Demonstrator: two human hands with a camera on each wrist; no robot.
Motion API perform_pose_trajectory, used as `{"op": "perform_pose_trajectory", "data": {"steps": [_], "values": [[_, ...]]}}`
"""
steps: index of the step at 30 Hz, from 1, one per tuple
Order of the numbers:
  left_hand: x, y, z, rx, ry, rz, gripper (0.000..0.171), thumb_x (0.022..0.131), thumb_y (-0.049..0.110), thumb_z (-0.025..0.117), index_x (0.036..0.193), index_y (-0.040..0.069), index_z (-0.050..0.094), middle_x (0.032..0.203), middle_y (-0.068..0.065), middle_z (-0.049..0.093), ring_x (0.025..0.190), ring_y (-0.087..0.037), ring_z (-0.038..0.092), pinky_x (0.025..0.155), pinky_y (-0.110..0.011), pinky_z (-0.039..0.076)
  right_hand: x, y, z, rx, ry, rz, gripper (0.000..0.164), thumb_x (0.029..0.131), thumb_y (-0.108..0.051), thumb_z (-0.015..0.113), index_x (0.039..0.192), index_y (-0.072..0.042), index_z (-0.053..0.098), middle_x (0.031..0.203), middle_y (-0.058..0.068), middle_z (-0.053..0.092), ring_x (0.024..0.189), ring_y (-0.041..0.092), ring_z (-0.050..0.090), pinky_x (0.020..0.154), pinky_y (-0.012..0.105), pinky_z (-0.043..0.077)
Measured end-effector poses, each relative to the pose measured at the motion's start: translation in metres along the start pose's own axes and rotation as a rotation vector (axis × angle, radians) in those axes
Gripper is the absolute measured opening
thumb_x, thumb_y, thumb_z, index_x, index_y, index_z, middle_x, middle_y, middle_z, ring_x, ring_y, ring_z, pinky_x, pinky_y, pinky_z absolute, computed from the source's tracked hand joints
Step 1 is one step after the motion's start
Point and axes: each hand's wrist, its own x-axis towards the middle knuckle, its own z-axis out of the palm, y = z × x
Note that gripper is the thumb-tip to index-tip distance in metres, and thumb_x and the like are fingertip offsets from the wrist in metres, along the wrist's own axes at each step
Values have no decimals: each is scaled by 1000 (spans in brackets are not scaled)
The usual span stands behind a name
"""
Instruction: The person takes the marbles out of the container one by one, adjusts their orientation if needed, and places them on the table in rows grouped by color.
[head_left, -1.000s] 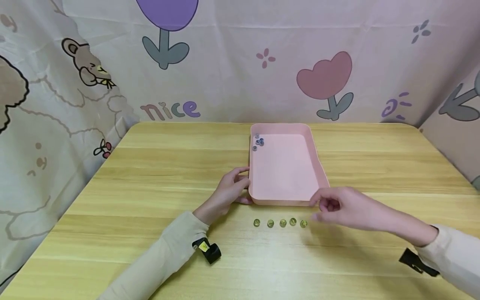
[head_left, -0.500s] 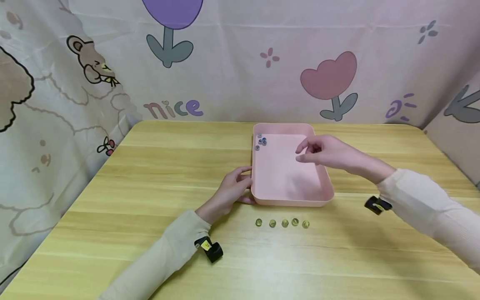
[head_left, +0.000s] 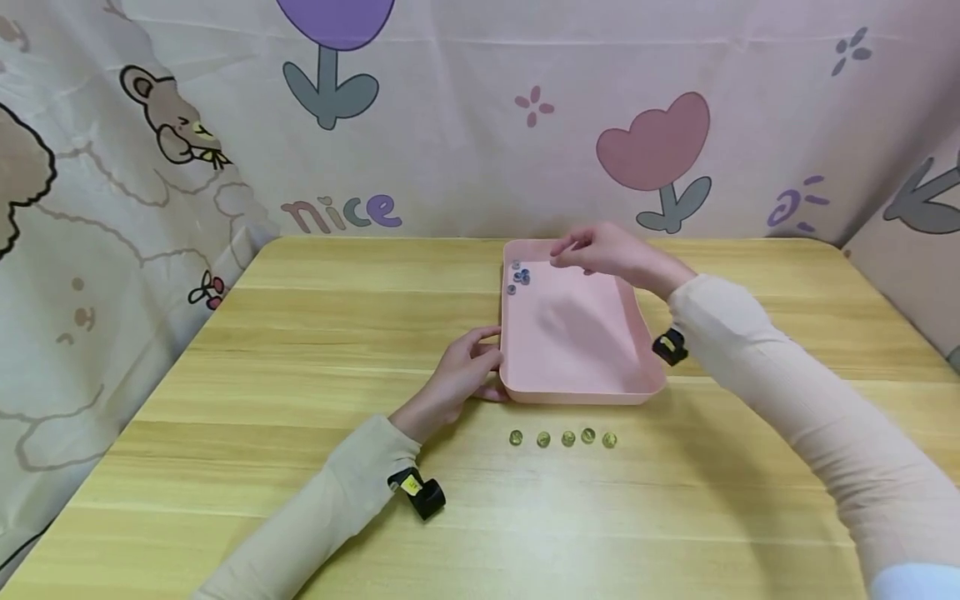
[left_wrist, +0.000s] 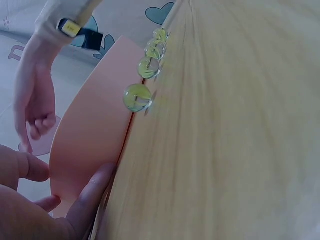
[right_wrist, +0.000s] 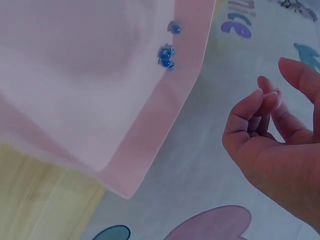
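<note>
A shallow pink tray [head_left: 577,333] lies on the table in the head view. My left hand [head_left: 463,375] rests its fingertips against the tray's left wall near the front corner. In the left wrist view the thumb [left_wrist: 92,197] lies low along that wall. Raised over the tray's far part is my right hand [head_left: 603,250], fingers loosely bent; the right wrist view shows nothing between them. Several blue marbles [right_wrist: 166,54] sit inside the tray by its left wall, towards the far corner. Several clear yellow-green marbles [head_left: 568,438] form a row in front of the tray.
The wooden table [head_left: 337,333] ends at a printed cloth [head_left: 465,125] hanging behind it. Each wrist wears a black camera strap, the left one [head_left: 423,496] close to the tabletop.
My right hand has gone from the tray's front right corner up and across to above its far side. My left hand stays at the left wall, and the marbles lie as before.
</note>
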Motion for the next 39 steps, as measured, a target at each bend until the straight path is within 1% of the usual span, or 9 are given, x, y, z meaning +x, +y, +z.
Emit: {"op": "perform_pose_trajectory", "data": {"steps": [6,11,14,17,23,27,31,34,39], "values": [[-1,2,0,-14,2,7,54,90,-1,50,144,4,41,123,-22,56,100,-30,61,63,-38,62,23,1,11,15,-4,-3,33,92,-18,63,119,3,64,121,15,59,111,33,53,95,47,50],[0,2,0,-21,-3,12,54,90,-1,50,144,3,41,123,-22,56,101,-30,61,63,-39,62,39,2,17,-50,-48,4,36,92,-15,63,122,4,62,121,16,61,112,35,54,95,46,51],[-1,1,0,-26,-3,13,54,90,-1,49,144,3,41,124,-22,55,103,-31,60,63,-39,62,47,0,21,-59,-55,4,33,91,-13,63,119,5,63,118,16,63,112,33,54,93,43,52],[-1,1,0,-30,-4,11,55,90,-2,49,144,3,40,124,-22,56,103,-31,60,64,-39,62,54,2,26,-26,-46,10,30,91,-10,63,115,7,64,109,13,65,99,29,57,87,36,55],[-1,0,0,-31,-16,13,55,90,-2,49,144,3,40,125,-23,55,104,-33,60,64,-38,62,60,10,42,143,-44,71,24,91,-4,61,111,9,63,89,11,62,70,14,54,72,25,55],[-1,0,-1,-33,-13,19,55,90,-2,48,144,2,40,125,-23,55,105,-34,61,62,-37,62,64,12,54,218,-27,99,21,90,-1,61,108,11,63,80,7,62,66,12,56,71,25,58],[-2,-1,-1,-33,-13,13,55,89,-2,49,144,2,40,125,-23,55,105,-33,60,63,-37,62,67,14,61,270,-10,120,22,89,2,62,107,14,63,74,9,65,65,14,63,74,33,61],[-1,-1,-1,-35,-17,14,55,89,-3,49,144,2,40,125,-23,55,104,-33,60,64,-38,62,67,14,64,263,6,145,23,89,2,62,108,15,64,74,13,67,65,17,66,72,35,61],[-1,0,0,-30,-18,29,55,90,-2,48,144,1,40,126,-24,54,105,-34,60,63,-38,62,68,14,68,215,33,180,23,87,-1,68,106,12,66,77,13,67,65,17,65,67,30,61]]}}
